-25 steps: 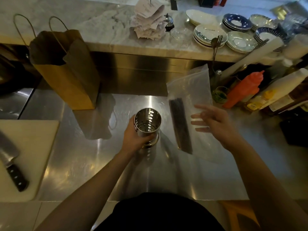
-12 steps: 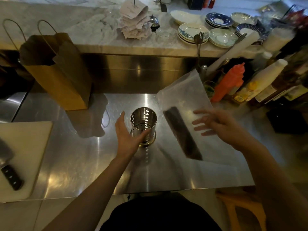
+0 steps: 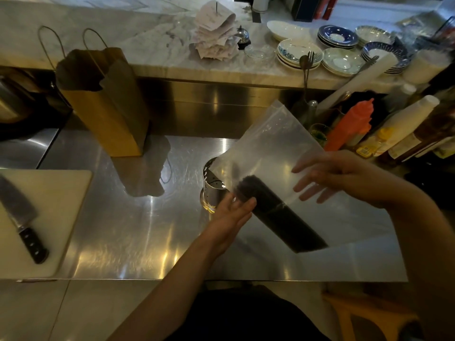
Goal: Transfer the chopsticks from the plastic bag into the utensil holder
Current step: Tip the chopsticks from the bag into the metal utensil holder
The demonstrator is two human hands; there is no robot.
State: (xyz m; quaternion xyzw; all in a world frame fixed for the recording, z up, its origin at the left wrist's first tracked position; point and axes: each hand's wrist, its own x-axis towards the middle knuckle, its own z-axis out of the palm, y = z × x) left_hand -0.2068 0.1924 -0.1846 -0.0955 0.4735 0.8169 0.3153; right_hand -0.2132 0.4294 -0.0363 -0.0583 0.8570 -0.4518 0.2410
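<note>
A clear plastic bag (image 3: 268, 143) is held tilted above the steel counter (image 3: 147, 230), and a dark bundle of chopsticks (image 3: 278, 215) lies slantwise inside it. My right hand (image 3: 332, 175) grips the bag's right side, some fingers showing through the plastic. My left hand (image 3: 230, 215) lies flat with its fingertips against the bag at the upper end of the bundle. The perforated steel utensil holder (image 3: 213, 190) stands upright just beyond my left hand. The bag's left edge hides part of it, and nothing shows inside the part I can see.
A brown paper bag (image 3: 108, 107) stands at the back left. At the left edge a knife (image 3: 23, 220) lies on a white cutting board (image 3: 56, 205). An orange squeeze bottle (image 3: 349, 124) and other bottles crowd the right. Stacked plates (image 3: 298, 52) and spiked receipts (image 3: 214, 35) sit on the marble ledge.
My left hand has let go of the utensil holder and moved right onto the bag. My right hand has lifted the bag and swung it left over the holder.
</note>
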